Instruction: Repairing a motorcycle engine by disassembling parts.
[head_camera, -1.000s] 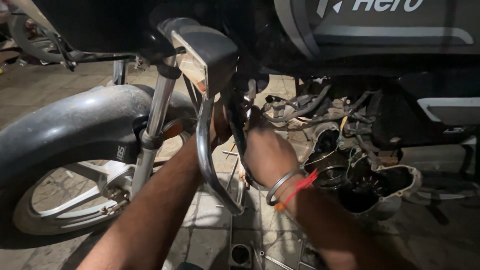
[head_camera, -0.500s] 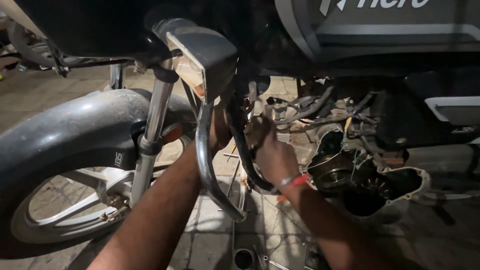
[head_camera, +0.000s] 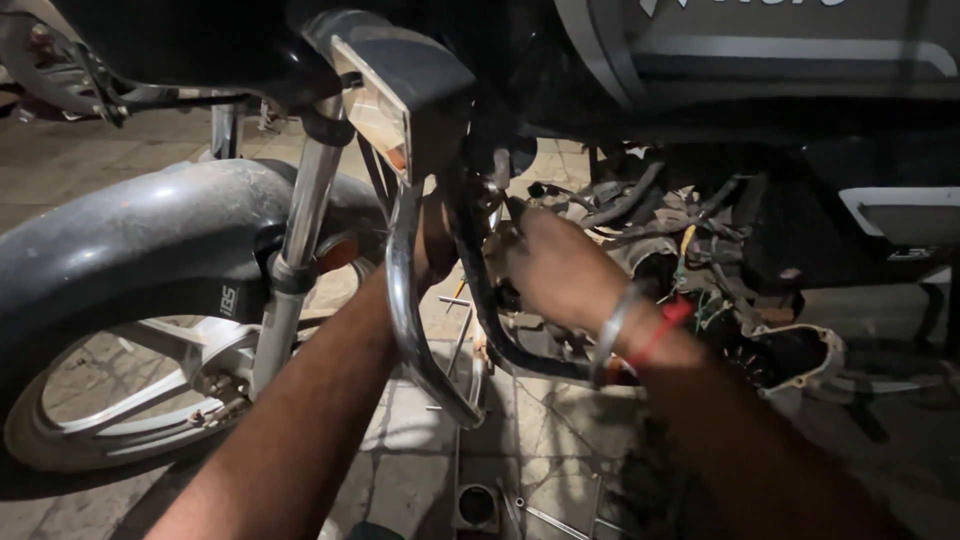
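Observation:
My left hand reaches in behind the chrome crash guard of a dark motorcycle, and the guard hides most of it. My right hand, with a metal bangle and a red thread on the wrist, rests against the black frame down tube. Its fingertips curl out of sight behind the tube. What either hand holds is hidden. A tangle of wires and the opened engine case lie just right of my right hand.
The front fender, spoked front wheel and chrome fork leg fill the left side. An orange turn indicator juts out above my hands. The grey fuel tank hangs overhead. A small cup and thin metal tools lie on the stone floor.
My right hand has moved up and closer to the black down tube. The view has shifted slightly nearer to the motorcycle. My left hand stays behind the crash guard.

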